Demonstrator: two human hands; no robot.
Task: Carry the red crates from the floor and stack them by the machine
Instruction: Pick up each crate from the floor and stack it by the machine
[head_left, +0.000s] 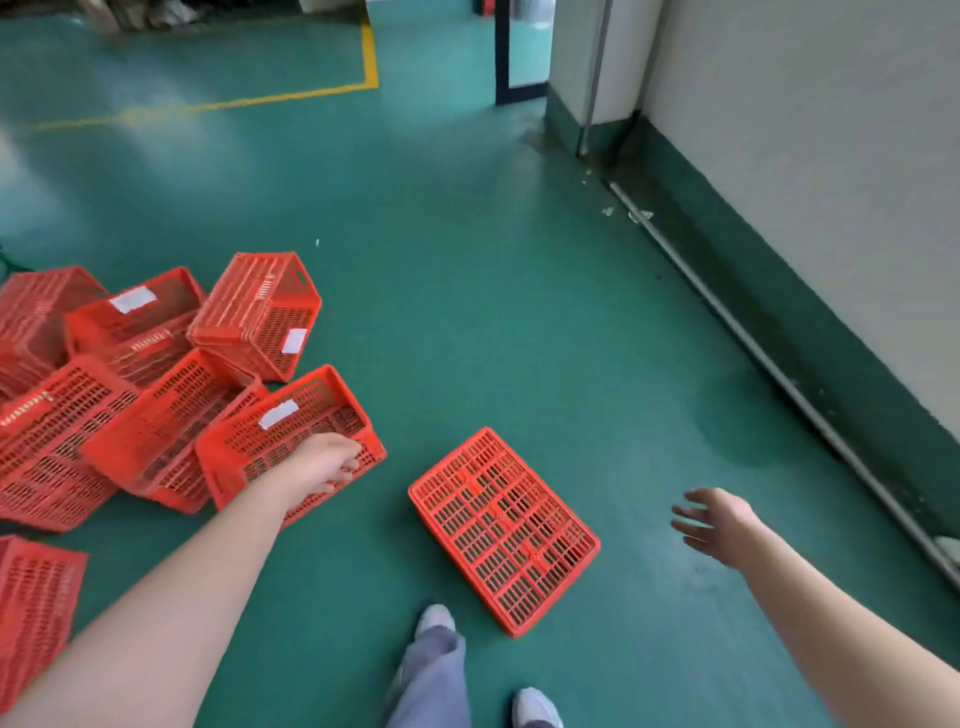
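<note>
A heap of several red slatted crates (156, 395) lies tumbled on the green floor at the left. My left hand (327, 462) grips the near rim of the rightmost crate in the heap (280, 431), which is tilted and bears a white label. One red crate (504, 530) lies upside down and alone on the floor in the middle, just ahead of my feet. My right hand (719, 525) hovers to the right of that crate, fingers spread, holding nothing. No machine is in view.
A white wall with a dark green skirting and a floor pipe (779, 374) runs along the right. A doorway (519, 52) stands at the back. Yellow floor lines (363, 78) mark a bay at the far left. Another red crate (36, 608) sits at the left edge.
</note>
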